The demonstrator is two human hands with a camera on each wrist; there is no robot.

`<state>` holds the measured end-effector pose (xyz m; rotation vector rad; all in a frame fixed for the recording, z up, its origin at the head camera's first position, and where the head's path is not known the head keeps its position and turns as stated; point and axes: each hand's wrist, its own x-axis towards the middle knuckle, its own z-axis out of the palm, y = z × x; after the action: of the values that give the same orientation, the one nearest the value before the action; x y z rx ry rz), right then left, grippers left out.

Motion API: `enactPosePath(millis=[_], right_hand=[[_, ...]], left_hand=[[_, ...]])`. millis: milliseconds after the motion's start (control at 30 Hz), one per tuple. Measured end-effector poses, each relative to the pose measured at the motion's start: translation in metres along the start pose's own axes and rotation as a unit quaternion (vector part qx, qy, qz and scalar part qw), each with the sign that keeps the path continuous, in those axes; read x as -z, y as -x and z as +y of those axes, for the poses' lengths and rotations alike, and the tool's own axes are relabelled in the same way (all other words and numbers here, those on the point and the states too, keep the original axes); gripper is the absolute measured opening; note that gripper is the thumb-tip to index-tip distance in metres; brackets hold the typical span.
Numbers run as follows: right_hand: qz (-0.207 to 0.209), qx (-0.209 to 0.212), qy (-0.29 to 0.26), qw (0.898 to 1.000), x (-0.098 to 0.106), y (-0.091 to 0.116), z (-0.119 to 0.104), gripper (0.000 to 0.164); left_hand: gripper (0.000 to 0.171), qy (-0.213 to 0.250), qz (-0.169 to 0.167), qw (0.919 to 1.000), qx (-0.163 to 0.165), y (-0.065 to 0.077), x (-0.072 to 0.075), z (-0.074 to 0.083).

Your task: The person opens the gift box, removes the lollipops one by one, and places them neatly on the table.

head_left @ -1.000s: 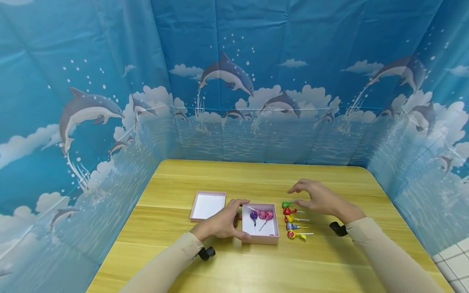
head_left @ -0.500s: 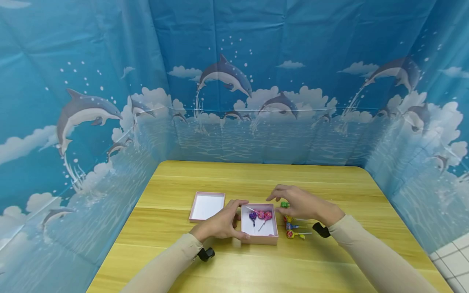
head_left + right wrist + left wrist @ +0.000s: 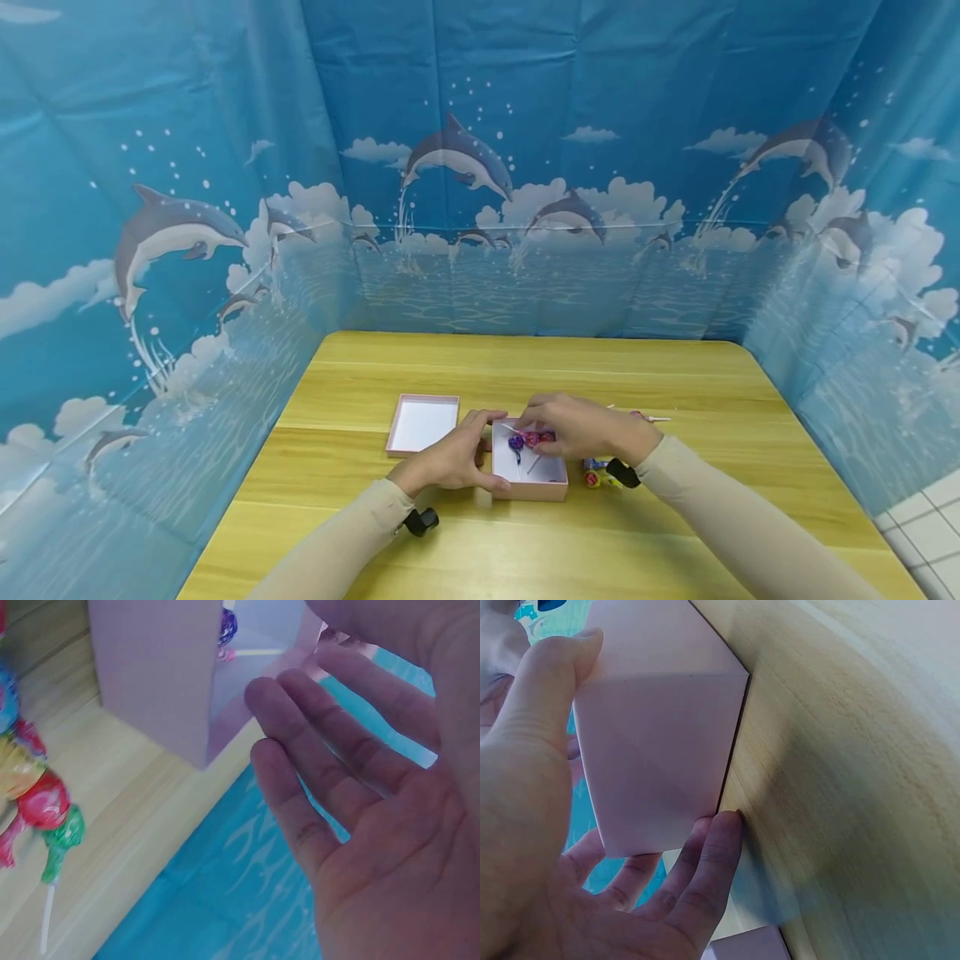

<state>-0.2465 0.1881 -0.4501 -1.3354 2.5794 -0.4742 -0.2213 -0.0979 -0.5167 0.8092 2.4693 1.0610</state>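
Observation:
A pink square box with a white inside stands on the table. My left hand grips its left side, with the thumb on the near wall and the fingers spread around the far corner. Inside lie a purple lollipop and pink lollipops, one partly covered by fingers. My right hand hovers over the box's right half, fingertips close to the pink lollipops. In the right wrist view, that hand's fingers are loosely extended, nothing visible in them.
Left of the box lies a shallow pink lid, white inside. Several lollipops sit right of the box, partly beneath my right arm, including a green lollipop and a red lollipop. A dolphin-print curtain surrounds the wooden table.
My right hand has moved left from above the row of lollipops to over the box, now covering its right part. The left hand keeps its grip on the box.

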Motion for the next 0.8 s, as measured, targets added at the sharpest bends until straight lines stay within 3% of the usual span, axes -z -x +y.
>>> enactPosePath(millis=[300, 800], right_hand=[[-0.043, -0.012, 0.000, 0.999, -0.005, -0.013, -0.006, 0.042], [-0.081, 0.022, -0.022, 0.996, -0.013, -0.037, -0.006, 0.036]], left_hand=[[0.117, 0.001, -0.001, 1.0000, -0.003, 0.001, 0.001, -0.001], [0.114, -0.002, -0.001, 1.0000, -0.009, 0.001, 0.000, -0.001]])
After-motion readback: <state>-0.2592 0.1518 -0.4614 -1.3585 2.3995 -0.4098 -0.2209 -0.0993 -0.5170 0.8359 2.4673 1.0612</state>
